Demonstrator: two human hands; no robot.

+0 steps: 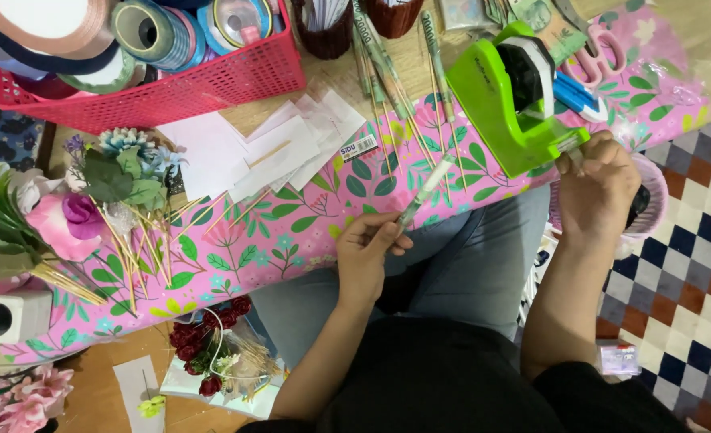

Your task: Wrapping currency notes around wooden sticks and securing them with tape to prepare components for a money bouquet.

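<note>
Left hand [369, 250] pinches the lower end of a thin rolled stick [422, 196], fingers closed on it. Stick's long axis runs diagonal, lower end at the hand near the table edge, upper end pointing up-right toward the green tape dispenser [506, 108]. Stick hovers over the pink floral table cover [307, 216]. Right hand [600, 191] sits at the dispenser's front lip, fingers pinched together on what looks like the clear tape end, hard to tell. Loose wooden skewers [395, 120] lie just beyond, red ribbon basket [211, 80] far left
</note>
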